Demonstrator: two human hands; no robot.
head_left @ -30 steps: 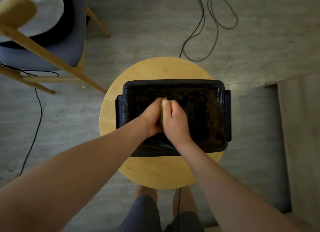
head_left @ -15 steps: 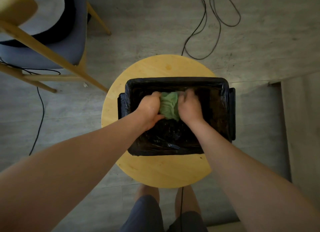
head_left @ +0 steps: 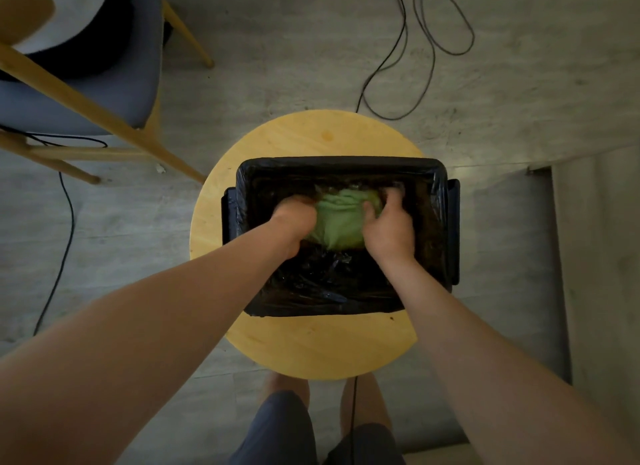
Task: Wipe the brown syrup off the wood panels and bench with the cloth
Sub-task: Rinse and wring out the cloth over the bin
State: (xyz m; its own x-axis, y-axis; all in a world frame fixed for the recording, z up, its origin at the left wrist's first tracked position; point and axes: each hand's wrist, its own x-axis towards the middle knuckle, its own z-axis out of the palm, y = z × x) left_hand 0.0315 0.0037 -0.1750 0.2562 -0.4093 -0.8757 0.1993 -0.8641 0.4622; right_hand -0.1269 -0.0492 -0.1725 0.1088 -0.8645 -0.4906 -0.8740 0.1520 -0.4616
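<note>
A green cloth (head_left: 341, 218) hangs spread inside a black tub lined with a black plastic bag (head_left: 436, 222). My left hand (head_left: 294, 222) grips the cloth's left edge with curled fingers. My right hand (head_left: 389, 227) grips its right edge, fingers curled over the fabric. The tub stands on a round light-wood stool (head_left: 311, 346). The cloth's lower part dips toward dark wet plastic at the tub's bottom.
A wooden chair (head_left: 104, 114) with a grey-blue seat and a white and black item on it stands at the upper left. Black cables (head_left: 408, 48) loop on the grey floor behind the stool. A step edge (head_left: 554, 256) runs along the right. My legs (head_left: 287, 430) are below the stool.
The cloth was bunched between my two hands pressed together; my hands have moved apart and the cloth is now spread wider between them.
</note>
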